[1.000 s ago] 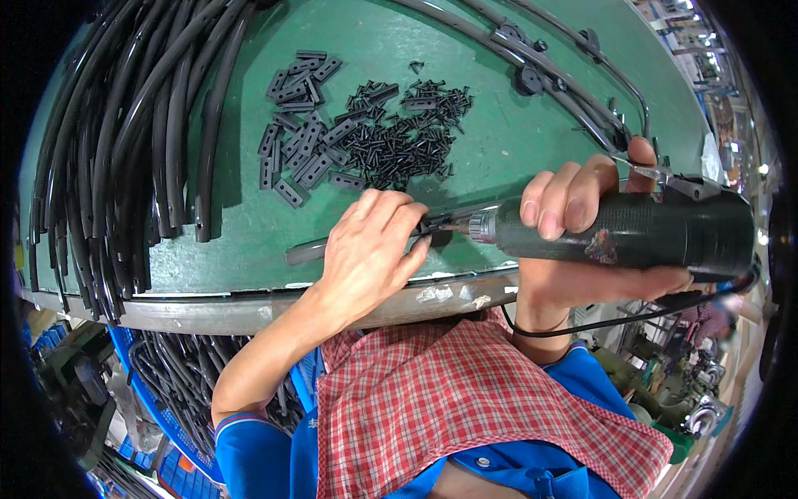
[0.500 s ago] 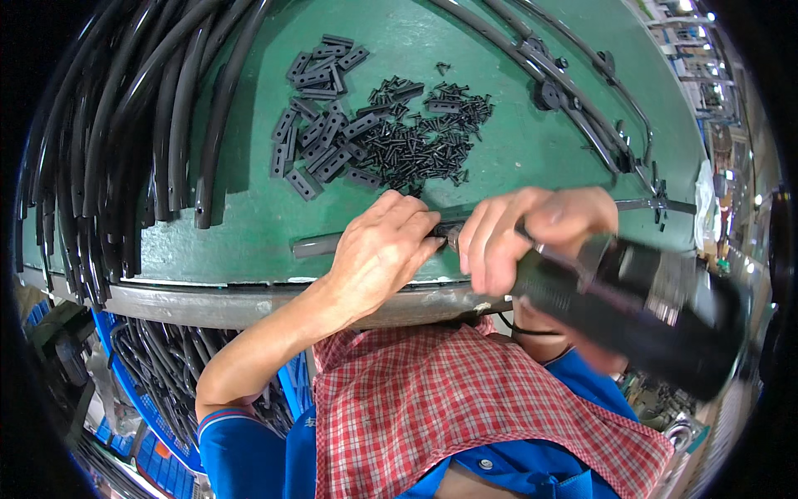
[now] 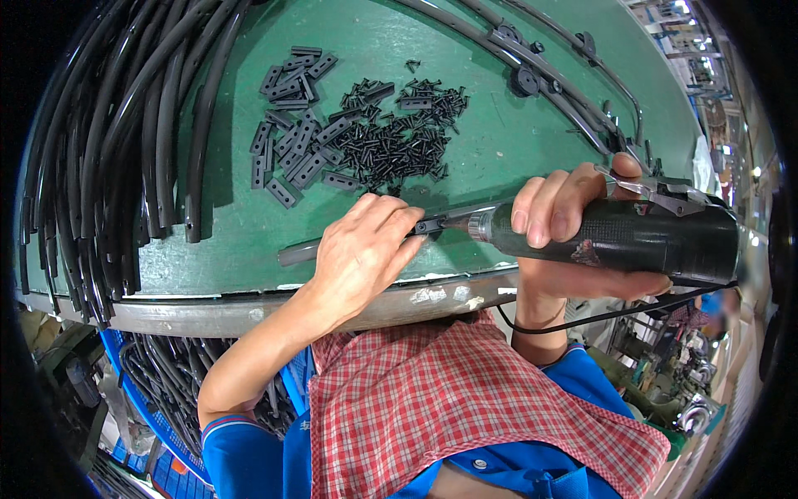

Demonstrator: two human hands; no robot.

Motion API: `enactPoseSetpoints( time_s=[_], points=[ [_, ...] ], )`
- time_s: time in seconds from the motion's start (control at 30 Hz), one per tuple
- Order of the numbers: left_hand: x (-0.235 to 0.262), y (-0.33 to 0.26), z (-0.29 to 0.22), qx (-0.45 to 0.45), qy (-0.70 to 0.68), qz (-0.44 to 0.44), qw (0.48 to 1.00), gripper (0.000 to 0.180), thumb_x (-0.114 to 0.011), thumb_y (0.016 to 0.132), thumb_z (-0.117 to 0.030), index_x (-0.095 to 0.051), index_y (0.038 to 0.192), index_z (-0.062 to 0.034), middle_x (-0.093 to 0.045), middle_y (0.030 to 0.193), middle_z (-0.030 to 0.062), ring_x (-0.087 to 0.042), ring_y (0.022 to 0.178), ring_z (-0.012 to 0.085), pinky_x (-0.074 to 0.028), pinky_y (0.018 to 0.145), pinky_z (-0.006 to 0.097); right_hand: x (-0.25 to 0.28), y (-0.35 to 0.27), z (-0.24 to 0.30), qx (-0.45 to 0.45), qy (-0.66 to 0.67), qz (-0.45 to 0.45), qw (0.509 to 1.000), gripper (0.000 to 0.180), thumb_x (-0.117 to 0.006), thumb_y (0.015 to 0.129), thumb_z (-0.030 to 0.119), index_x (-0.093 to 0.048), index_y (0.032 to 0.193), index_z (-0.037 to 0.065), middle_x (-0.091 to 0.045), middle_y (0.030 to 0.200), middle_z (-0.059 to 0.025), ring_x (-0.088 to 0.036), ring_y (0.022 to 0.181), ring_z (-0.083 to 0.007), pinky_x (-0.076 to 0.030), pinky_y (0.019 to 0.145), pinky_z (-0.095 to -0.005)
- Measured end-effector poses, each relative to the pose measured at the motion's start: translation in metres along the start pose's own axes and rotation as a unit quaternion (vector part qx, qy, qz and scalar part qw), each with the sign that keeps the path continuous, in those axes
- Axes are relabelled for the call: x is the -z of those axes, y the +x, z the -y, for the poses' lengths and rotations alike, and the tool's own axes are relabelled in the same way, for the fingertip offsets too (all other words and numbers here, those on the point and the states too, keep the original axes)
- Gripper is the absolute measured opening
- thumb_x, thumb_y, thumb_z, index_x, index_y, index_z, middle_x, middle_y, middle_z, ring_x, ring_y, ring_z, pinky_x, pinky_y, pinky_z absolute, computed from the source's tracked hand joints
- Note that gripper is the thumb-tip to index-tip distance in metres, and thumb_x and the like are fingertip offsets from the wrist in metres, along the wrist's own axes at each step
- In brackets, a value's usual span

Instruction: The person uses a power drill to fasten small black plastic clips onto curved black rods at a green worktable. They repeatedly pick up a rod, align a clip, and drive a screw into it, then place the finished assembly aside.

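My right hand [image 3: 573, 224] grips a black electric screwdriver [image 3: 632, 241] lying almost level, its tip pointing left at a small black bracket [image 3: 430, 225]. My left hand [image 3: 362, 254] presses on a long grey-black strip [image 3: 295, 251] near the table's front edge and pinches that bracket against it. Just beyond the hands, a heap of small black screws [image 3: 399, 150] and a scatter of flat black plates [image 3: 291, 150] rest on the green table [image 3: 465, 100].
A thick bundle of curved black tubes [image 3: 108, 166] fills the table's left side. More curved black rails with fittings [image 3: 540, 66] run along the far right. Below the metal table edge [image 3: 249, 312] a blue crate [image 3: 174, 391] holds more tubes.
The screwdriver dipped low and tilted half a second ago, and is now back level with its tip at the bracket. My left hand stayed on the strip.
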State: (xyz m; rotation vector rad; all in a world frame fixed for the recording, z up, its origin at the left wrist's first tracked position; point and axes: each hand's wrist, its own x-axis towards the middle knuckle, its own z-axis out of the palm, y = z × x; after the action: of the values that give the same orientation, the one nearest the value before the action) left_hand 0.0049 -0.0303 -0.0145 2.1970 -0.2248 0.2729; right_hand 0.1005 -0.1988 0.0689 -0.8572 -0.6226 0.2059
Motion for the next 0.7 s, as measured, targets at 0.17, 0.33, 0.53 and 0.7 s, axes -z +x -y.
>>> enactPoseSetpoints(
  time_s=[0.17, 0.33, 0.53, 0.7],
  points=[
    [-0.002, -0.001, 0.002, -0.01, 0.011, 0.011, 1.0, 0.028, -0.071, 0.077, -0.014, -0.063, 0.101, -0.0027, -0.061, 0.095, 0.0091, -0.059, 0.087, 0.0273, -0.051, 0.072, 0.037, -0.001, 0.0, -0.005, -0.008, -0.052, 0.097, 0.994, 0.073, -0.069, 0.08, 0.049, -0.042, 0.125, -0.001, -0.058, 0.076, -0.0128, -0.058, 0.064, -0.0233, -0.047, 0.061, -0.0369],
    [-0.003, 0.001, 0.002, -0.034, 0.027, 0.007, 0.999, 0.03, -0.07, 0.077, -0.014, -0.062, 0.104, -0.0039, -0.061, 0.096, 0.0083, -0.059, 0.087, 0.0273, -0.051, 0.072, 0.037, -0.003, 0.02, 0.002, -0.082, 0.02, 0.143, 0.986, 0.072, -0.061, 0.083, 0.053, -0.044, 0.124, -0.004, -0.057, 0.071, -0.01, -0.057, 0.061, -0.0188, -0.047, 0.058, -0.0336],
    [0.002, 0.002, -0.008, -0.1, 0.1, 0.038, 0.989, 0.044, -0.067, 0.078, -0.01, -0.059, 0.122, -0.0114, -0.062, 0.101, 0.0125, -0.061, 0.084, 0.0301, -0.053, 0.07, 0.037, 0.036, -0.002, 0.023, -0.025, 0.196, -0.07, 0.978, 0.083, -0.052, 0.084, 0.067, -0.041, 0.137, 0.004, -0.042, 0.065, -0.002, -0.043, 0.051, -0.0129, -0.037, 0.048, -0.0292],
    [0.029, 0.007, -0.024, 0.018, 0.008, 0.069, 0.997, 0.039, -0.065, 0.085, -0.009, -0.061, 0.123, -0.0123, -0.065, 0.104, 0.0112, -0.064, 0.089, 0.0269, -0.054, 0.074, 0.038, 0.062, -0.067, 0.034, -0.045, 0.151, -0.205, 0.966, 0.074, -0.041, 0.086, 0.072, -0.048, 0.122, 0.008, -0.037, 0.058, 0.0001, -0.035, 0.043, -0.0117, -0.031, 0.041, -0.0276]
  ],
)
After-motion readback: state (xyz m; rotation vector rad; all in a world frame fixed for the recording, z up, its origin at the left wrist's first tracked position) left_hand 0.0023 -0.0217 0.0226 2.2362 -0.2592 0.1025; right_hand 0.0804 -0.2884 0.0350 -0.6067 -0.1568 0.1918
